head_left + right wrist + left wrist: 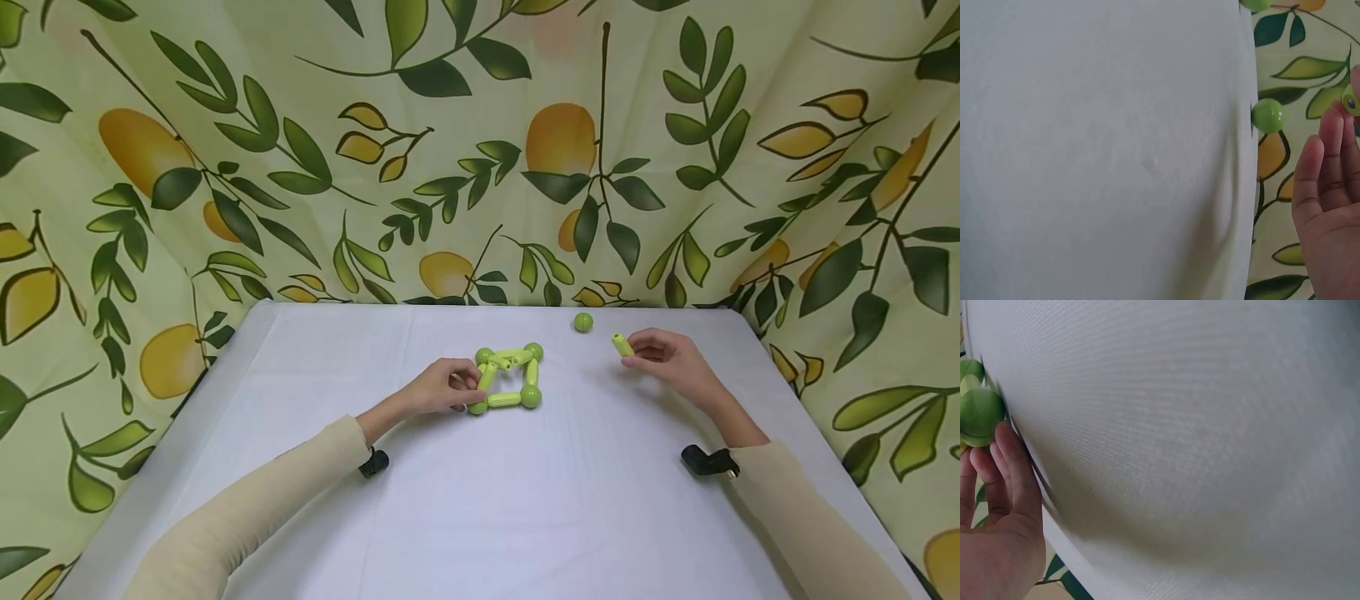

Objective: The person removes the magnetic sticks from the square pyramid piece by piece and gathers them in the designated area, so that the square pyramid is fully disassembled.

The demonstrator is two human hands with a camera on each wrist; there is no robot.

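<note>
Left hand (442, 386) grips a green ball-and-rod frame (504, 400) at its near-left corner ball (980, 414), the frame lying on the white-covered surface (465, 500). Right hand (670, 358) pinches a short yellow-green rod (622, 344) between thumb and fingers, well apart from the frame; a loose green ball (583, 322) sits near the rod, toward the surface's far edge.

In the head view, the left hand (442, 386) partly covers the ball (477, 408) at the 7 o'clock corner of the green frame (504, 400); the fingers of the right hand (672, 362) hide a rod's (620, 342) 5 o'clock end. Both sleeves (258, 492) run off, at 7 and 5. The left wrist view crops the frame at 9; the right wrist view crops the rod at 3, another ball (1256, 4) at 1.
</note>
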